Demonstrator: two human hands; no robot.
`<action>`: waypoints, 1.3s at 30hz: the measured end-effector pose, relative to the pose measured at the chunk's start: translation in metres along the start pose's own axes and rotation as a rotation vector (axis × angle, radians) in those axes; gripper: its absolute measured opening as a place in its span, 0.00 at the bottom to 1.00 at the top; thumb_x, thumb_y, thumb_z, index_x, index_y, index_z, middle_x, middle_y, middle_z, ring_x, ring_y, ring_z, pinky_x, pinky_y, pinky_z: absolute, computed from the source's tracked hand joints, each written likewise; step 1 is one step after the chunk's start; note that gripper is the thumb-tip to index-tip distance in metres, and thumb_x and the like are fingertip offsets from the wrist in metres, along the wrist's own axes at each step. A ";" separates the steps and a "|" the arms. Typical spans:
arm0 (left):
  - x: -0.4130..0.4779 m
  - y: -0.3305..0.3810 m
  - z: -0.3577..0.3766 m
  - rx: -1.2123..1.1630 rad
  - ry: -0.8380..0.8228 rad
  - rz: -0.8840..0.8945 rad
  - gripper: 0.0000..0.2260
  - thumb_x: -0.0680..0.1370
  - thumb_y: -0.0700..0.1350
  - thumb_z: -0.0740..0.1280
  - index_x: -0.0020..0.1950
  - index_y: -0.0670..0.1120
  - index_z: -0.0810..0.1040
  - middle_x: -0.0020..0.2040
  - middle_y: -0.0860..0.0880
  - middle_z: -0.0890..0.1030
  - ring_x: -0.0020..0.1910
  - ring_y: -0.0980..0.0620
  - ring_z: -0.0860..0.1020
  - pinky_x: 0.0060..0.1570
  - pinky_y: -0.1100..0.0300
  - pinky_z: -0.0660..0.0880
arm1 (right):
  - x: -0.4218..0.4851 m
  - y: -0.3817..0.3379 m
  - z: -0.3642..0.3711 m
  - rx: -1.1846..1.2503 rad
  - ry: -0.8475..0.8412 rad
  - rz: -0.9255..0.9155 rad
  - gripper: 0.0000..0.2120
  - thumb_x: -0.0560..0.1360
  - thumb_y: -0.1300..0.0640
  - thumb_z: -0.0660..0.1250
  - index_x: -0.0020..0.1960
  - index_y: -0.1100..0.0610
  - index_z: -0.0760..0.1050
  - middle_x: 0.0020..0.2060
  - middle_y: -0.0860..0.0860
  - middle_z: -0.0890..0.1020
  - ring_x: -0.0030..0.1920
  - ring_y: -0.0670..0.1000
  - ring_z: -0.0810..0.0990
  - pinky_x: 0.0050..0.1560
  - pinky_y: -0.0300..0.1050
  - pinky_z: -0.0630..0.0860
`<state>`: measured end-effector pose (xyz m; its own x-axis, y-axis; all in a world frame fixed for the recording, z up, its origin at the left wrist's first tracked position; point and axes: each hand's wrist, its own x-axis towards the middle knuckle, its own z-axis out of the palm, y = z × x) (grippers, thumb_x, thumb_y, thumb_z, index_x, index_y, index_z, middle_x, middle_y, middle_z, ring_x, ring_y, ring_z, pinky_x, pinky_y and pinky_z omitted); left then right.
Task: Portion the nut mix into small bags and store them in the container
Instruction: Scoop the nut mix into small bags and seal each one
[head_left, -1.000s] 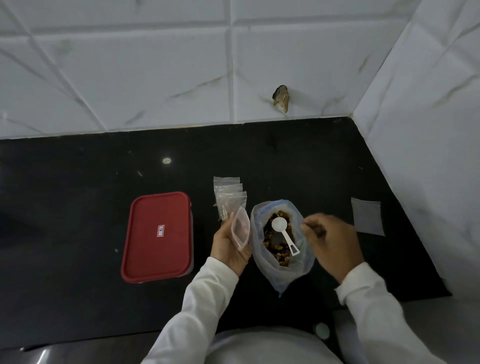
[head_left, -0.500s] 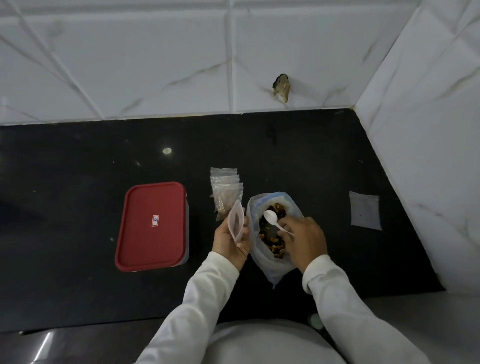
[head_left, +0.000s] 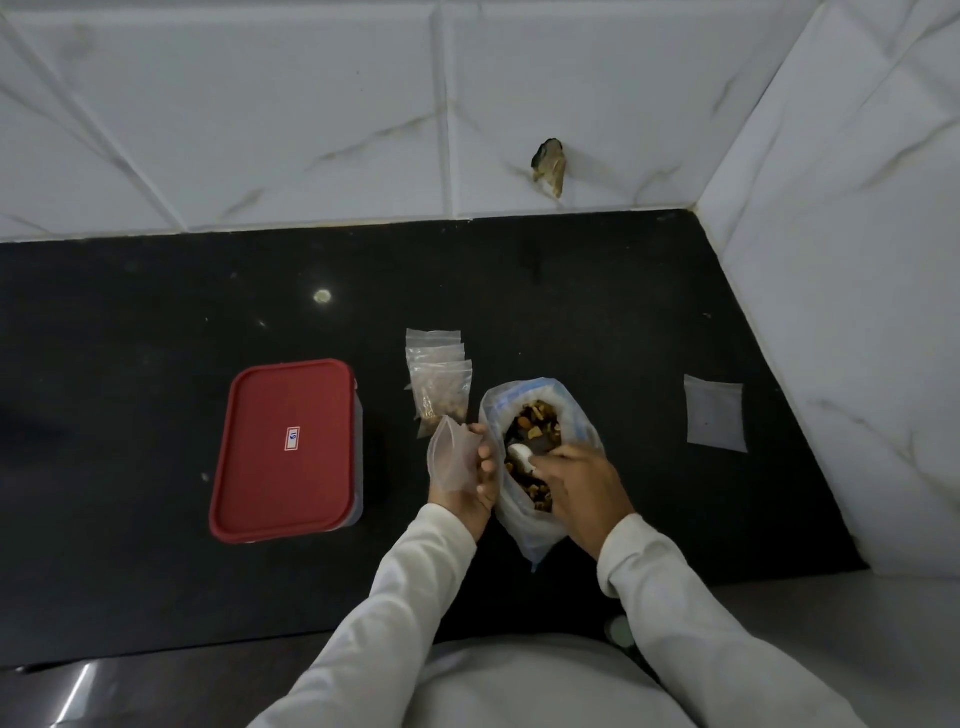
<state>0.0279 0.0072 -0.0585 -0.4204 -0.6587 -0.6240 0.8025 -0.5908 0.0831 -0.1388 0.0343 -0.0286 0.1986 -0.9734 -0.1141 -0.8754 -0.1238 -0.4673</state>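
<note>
1. Nut mix (head_left: 537, 421) lies in a big clear bag (head_left: 545, 519) just right of the frame's centre, on the black bench (head_left: 597, 322). The bag's long axis runs up and down the frame, its open mouth pointing to the top and its closed corner to the bottom.
2. The right hand (head_left: 582, 488) reaches into the mouth of the big bag from below. Its grip is curled round a white scoop (head_left: 519, 457). Only the pale bowl shows, pointing to the left over the nuts; the handle is hidden under the fingers.
3. The left hand (head_left: 470, 483) is just left of the big bag. Its grip pinches an empty small bag (head_left: 449, 457) between thumb and fingers. That bag stands with its long axis up the frame, upper end tipped slightly left; whether its mouth is parted I cannot tell.
4. Three filled small bags (head_left: 439, 384) lie overlapped in a short row just above the left hand, running up the frame, nuts showing in the nearest one.
5. The container (head_left: 288, 449) sits at centre left, well apart from the hands. Its red lid is on, and its long axis runs up the frame, leaning a little right at the top. A small white label (head_left: 292, 439) sits mid-lid.
6. One flat empty bag (head_left: 714, 421) lies at the right of the bench, near the tiled side wall (head_left: 831, 312).
</note>
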 end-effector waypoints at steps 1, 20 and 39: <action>0.001 -0.001 0.003 0.080 0.051 0.056 0.14 0.78 0.55 0.60 0.46 0.47 0.79 0.33 0.50 0.76 0.25 0.56 0.75 0.20 0.66 0.70 | 0.000 -0.001 -0.001 0.047 0.028 0.001 0.11 0.71 0.65 0.69 0.53 0.58 0.84 0.46 0.57 0.83 0.48 0.58 0.81 0.48 0.47 0.77; -0.003 -0.012 0.024 0.410 0.342 0.153 0.12 0.76 0.52 0.68 0.55 0.47 0.82 0.58 0.41 0.81 0.59 0.42 0.78 0.61 0.46 0.74 | 0.000 -0.016 -0.005 0.342 -0.027 0.316 0.10 0.74 0.62 0.67 0.47 0.51 0.85 0.45 0.45 0.85 0.49 0.47 0.81 0.54 0.41 0.75; -0.017 0.002 0.028 0.230 0.256 0.051 0.16 0.78 0.54 0.67 0.59 0.45 0.80 0.36 0.47 0.81 0.27 0.54 0.76 0.18 0.66 0.66 | 0.004 -0.013 -0.031 0.860 -0.019 0.748 0.11 0.77 0.61 0.66 0.46 0.49 0.85 0.44 0.50 0.84 0.44 0.47 0.78 0.46 0.38 0.75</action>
<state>0.0250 0.0039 -0.0261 -0.2389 -0.5696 -0.7864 0.6914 -0.6684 0.2741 -0.1402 0.0259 0.0046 -0.2334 -0.7435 -0.6267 -0.1865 0.6668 -0.7215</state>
